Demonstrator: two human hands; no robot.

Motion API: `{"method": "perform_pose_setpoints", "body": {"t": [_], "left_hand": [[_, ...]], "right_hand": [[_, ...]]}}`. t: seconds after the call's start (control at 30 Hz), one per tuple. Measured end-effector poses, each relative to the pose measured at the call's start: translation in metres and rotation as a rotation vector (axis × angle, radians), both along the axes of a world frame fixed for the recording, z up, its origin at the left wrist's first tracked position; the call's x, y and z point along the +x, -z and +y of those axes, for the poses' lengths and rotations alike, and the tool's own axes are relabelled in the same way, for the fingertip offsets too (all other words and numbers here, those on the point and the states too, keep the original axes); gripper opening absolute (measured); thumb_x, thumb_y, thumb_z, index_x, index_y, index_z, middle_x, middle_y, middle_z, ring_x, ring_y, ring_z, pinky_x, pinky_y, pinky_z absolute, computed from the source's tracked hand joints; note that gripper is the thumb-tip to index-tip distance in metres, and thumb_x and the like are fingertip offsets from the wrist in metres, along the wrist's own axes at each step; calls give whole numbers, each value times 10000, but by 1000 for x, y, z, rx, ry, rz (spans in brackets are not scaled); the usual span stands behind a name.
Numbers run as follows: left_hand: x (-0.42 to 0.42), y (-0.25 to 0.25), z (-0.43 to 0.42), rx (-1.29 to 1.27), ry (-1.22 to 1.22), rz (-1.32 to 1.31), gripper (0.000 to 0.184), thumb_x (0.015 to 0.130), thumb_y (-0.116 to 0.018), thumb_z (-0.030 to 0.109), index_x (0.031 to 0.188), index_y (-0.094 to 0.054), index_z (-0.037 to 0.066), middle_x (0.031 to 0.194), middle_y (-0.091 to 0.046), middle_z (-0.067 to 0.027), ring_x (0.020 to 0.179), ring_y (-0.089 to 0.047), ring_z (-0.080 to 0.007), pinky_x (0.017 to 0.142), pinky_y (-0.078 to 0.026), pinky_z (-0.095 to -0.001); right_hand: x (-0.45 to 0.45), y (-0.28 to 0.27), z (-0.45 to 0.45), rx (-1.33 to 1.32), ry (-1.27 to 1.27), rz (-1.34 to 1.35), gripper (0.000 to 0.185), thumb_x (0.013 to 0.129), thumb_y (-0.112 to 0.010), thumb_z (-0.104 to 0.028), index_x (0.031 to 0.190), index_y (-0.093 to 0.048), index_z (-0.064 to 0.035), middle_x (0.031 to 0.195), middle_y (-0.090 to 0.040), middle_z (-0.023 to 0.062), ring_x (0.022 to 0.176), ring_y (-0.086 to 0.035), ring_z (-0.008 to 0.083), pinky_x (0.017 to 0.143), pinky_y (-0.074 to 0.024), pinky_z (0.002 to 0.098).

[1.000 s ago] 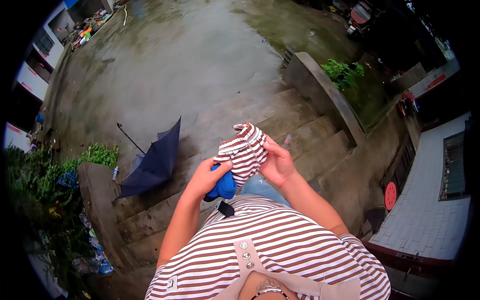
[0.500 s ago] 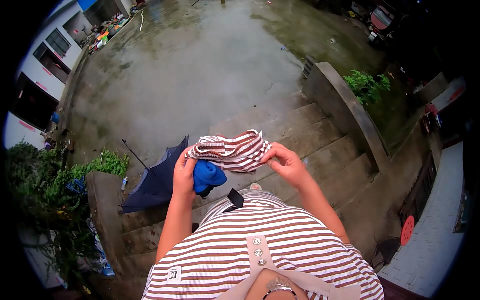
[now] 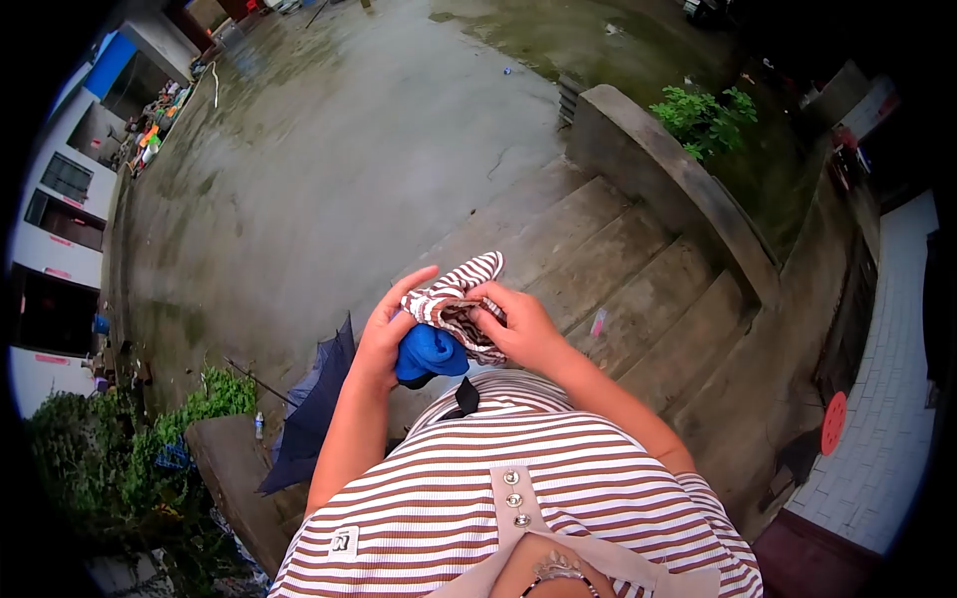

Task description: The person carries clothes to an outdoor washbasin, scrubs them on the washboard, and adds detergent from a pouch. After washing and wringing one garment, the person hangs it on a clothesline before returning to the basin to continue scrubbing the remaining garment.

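Observation:
In front of my body, both hands are on a small brown-and-white striped cloth [image 3: 477, 271], which is bunched up with its edge gathered. My left hand [image 3: 385, 334] grips its left side with the thumb on the near side and the index finger stretched out behind. A rolled blue cloth bundle [image 3: 433, 353] with a dark underside rests against the left palm, below the striped cloth. My right hand [image 3: 520, 321] pinches the right part of the striped cloth between thumb and fingers. Some of my fingertips are hidden in the folds.
Concrete steps [image 3: 638, 289] drop away ahead of me to a wet concrete yard [image 3: 329, 169]. An open dark-blue umbrella [image 3: 307, 404] lies at the left by a low wall and green plants [image 3: 204, 404]. A curved parapet [image 3: 668, 164] flanks the steps on the right.
My right hand has moved left toward my left hand, and the striped cloth has gone from spread wide to bunched. The view has turned slightly.

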State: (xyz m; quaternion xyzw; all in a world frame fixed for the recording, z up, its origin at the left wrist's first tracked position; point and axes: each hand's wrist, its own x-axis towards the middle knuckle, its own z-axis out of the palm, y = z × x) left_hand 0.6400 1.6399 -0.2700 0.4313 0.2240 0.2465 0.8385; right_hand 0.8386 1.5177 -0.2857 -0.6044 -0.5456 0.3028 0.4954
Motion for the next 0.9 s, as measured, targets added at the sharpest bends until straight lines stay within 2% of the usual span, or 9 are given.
{"method": "perform_pose_setpoints", "body": {"t": [0.07,0.1,0.2,0.27,0.43,0.53,0.67,0.7,0.9], "left_hand": [[18,-7,13,141,22,180,741,926,-666,168,1581,-339,57,1271,-654,-178,1119,-660,-225,950,-541,-341],[22,0,23,156,95,266,1007,863,-783,354,1633,-208,53,1341,-605,-174,1193,-613,-219,1021,-483,-351],[49,28,55,212,247,283,1070,825,-822,420,1629,-219,52,1373,-590,-156,1235,-588,-222,1060,-454,-371],[81,61,75,411,229,327,846,872,-777,329,1557,-363,53,1328,-631,-155,1204,-606,-220,1040,-463,-360],[140,81,118,542,91,683,765,858,-774,334,1500,-451,74,1058,-729,-125,959,-701,-240,877,-540,-365],[152,63,138,658,121,794,764,844,-785,368,1488,-483,90,1140,-709,-153,1020,-693,-275,901,-536,-376],[175,52,165,787,215,707,796,826,-806,405,1488,-493,94,1350,-623,-151,1137,-650,-290,938,-521,-401],[185,63,172,818,149,601,667,849,-775,377,1419,-572,97,1242,-685,-135,1050,-681,-273,889,-539,-388],[219,108,226,577,104,701,334,890,-668,282,1150,-734,83,937,-746,-127,821,-707,-212,780,-557,-345]], "right_hand": [[18,12,17,-126,30,110,170,970,-654,-125,1112,-654,-31,956,-714,104,856,-674,156,757,-520,324],[28,21,25,-58,96,111,170,971,-655,-130,1109,-652,-32,913,-705,101,823,-656,140,743,-514,312],[59,38,62,-13,144,97,157,979,-654,-155,1075,-657,-30,829,-683,91,744,-603,98,679,-492,292],[73,32,91,-76,66,51,172,958,-657,-186,1064,-668,-51,840,-711,160,696,-679,267,642,-509,360],[121,31,140,-132,115,-10,205,942,-683,-246,982,-702,-45,734,-687,160,613,-665,257,592,-503,361],[156,30,154,-152,169,-102,175,945,-689,-193,987,-694,-23,725,-676,113,619,-604,143,595,-482,318],[168,28,180,-210,153,-163,161,932,-686,-190,977,-700,-35,754,-679,155,636,-649,226,604,-492,348],[169,30,189,-193,72,-216,197,934,-674,-267,968,-695,-74,779,-689,142,717,-663,344,644,-509,432],[204,59,248,-112,48,-408,153,916,-689,-221,970,-694,-78,871,-690,129,831,-668,349,692,-518,445]]}}
